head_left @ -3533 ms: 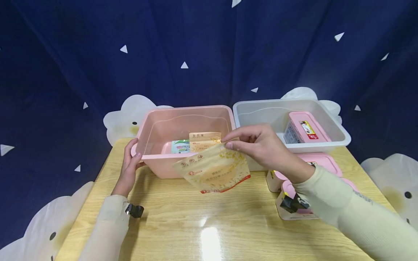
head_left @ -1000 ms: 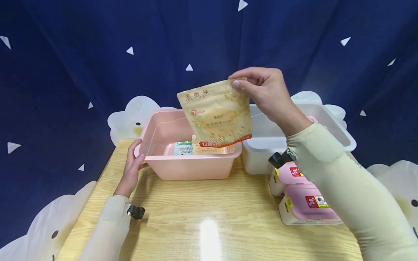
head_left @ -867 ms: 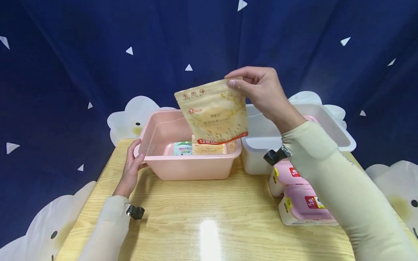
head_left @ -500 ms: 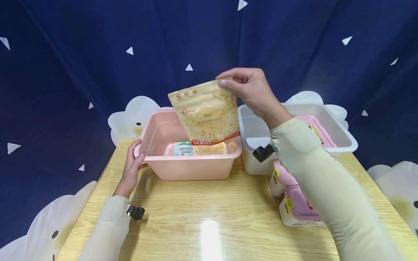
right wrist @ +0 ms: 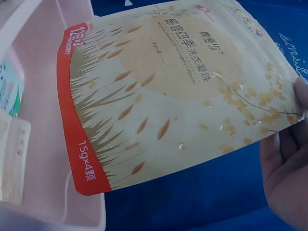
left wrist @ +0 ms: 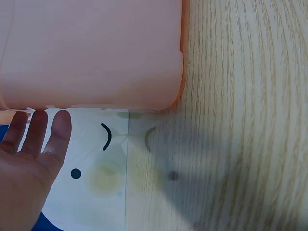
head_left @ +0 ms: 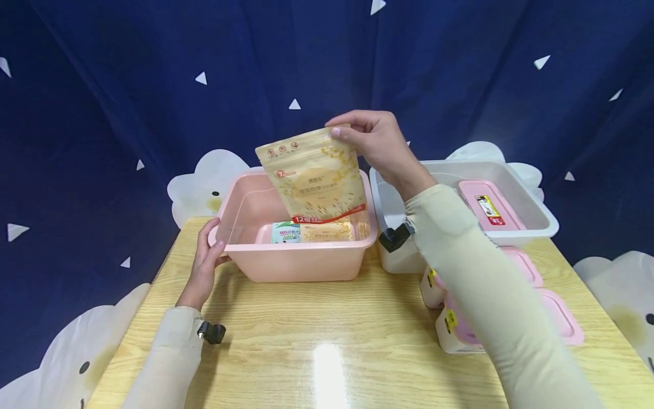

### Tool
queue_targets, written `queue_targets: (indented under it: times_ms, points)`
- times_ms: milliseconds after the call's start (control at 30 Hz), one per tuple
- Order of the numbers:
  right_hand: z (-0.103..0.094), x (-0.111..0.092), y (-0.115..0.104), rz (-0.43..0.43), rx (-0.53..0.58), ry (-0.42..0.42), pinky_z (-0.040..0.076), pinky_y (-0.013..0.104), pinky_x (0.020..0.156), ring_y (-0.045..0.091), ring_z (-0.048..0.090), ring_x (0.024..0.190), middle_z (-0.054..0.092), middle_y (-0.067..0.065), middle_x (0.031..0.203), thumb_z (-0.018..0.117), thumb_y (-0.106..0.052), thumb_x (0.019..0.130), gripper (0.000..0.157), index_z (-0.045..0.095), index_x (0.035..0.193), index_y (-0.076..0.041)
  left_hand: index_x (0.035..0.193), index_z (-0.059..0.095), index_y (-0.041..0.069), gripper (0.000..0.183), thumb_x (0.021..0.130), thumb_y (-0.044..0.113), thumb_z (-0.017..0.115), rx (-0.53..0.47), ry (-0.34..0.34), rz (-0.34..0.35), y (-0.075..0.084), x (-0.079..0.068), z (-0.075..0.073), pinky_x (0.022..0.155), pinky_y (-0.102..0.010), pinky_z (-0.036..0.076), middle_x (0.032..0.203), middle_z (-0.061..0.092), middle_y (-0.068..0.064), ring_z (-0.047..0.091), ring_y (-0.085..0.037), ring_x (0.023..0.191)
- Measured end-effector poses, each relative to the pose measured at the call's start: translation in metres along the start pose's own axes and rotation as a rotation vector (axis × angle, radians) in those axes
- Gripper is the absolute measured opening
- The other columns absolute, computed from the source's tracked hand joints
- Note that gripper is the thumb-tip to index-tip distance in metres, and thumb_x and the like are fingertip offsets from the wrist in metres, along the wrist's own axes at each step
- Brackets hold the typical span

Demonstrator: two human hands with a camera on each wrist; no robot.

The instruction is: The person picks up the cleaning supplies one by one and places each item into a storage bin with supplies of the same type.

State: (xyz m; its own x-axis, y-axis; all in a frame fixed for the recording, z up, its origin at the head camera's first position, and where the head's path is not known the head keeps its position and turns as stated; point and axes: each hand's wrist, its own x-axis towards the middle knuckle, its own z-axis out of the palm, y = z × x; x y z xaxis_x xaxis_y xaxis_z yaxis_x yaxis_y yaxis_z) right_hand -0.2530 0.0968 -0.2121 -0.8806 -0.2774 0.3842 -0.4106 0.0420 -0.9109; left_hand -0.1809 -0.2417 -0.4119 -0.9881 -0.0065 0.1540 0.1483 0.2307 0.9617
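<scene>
My right hand [head_left: 380,142] pinches a beige pouch of laundry capsules [head_left: 314,182] by its upper right corner. The pouch hangs tilted over the pink bin [head_left: 301,264], its printed front and red lower band showing in the right wrist view. At the bin's left end, my left hand [head_left: 201,267] holds the rim, thumb on the near corner. From the left wrist view, its fingers [left wrist: 60,127] reach the bin's outer wall. Inside the bin lie a green-and-white packet [head_left: 286,233] and a second beige pouch [head_left: 327,231], partly covered by the raised one.
To the right stands a grey-white bin [head_left: 531,218] with a pink-lidded box [head_left: 490,205] in it. More pink-lidded boxes [head_left: 562,318] sit in front, partly behind my right forearm. All rest on a wooden table [head_left: 286,341] before a dark blue curtain [head_left: 327,51].
My right hand raised the pouch from low at the bin's front to above it, then drifted left with it over the last second. The left hand stays at the rim.
</scene>
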Motion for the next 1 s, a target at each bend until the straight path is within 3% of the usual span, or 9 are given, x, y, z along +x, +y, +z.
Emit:
queue_targets:
  times_ms: [200, 533, 833, 1000]
  points:
    - [0.012, 0.004, 0.007, 0.048, 0.016, 0.002, 0.052, 0.023, 0.065, 0.011, 0.060, 0.072, 0.068, 0.001, 0.084, 0.069, -0.016, 0.081, 0.019, 0.070, 0.097, -0.007, 0.143, 0.015, 0.034, 0.050, 0.096, 0.027, 0.030, -0.004, -0.002, 0.001, -0.007, 0.003, -0.001, 0.089, -0.042, 0.039, 0.148, 0.018, 0.001, 0.033, -0.026, 0.125]
    - [0.021, 0.005, 0.031, 0.143, -0.032, -0.006, 0.051, 0.023, 0.067, 0.013, 0.060, 0.077, 0.068, 0.002, 0.090, 0.067, -0.018, 0.082, 0.017, 0.071, 0.097, -0.011, 0.143, 0.017, 0.033, 0.051, 0.095, 0.025, 0.031, -0.016, 0.012, 0.001, -0.009, 0.007, 0.001, 0.088, -0.040, 0.041, 0.148, 0.016, 0.001, 0.038, -0.013, 0.117]
    - [0.024, -0.001, 0.047, 0.229, -0.164, -0.037, 0.053, 0.026, 0.070, 0.014, 0.062, 0.079, 0.070, 0.002, 0.094, 0.067, -0.023, 0.082, 0.014, 0.071, 0.095, -0.018, 0.142, 0.018, 0.035, 0.049, 0.095, 0.028, 0.032, -0.032, 0.003, 0.019, -0.011, 0.005, 0.004, 0.087, -0.037, 0.041, 0.148, 0.017, 0.002, 0.035, -0.021, 0.122]
    - [0.024, -0.001, 0.050, 0.249, -0.191, -0.044, 0.053, 0.026, 0.073, 0.015, 0.062, 0.082, 0.070, 0.000, 0.095, 0.066, -0.026, 0.082, 0.014, 0.071, 0.094, -0.020, 0.143, 0.017, 0.033, 0.050, 0.095, 0.028, 0.032, -0.028, 0.010, 0.022, -0.011, 0.004, 0.004, 0.086, -0.035, 0.041, 0.148, 0.017, 0.002, 0.040, -0.012, 0.115]
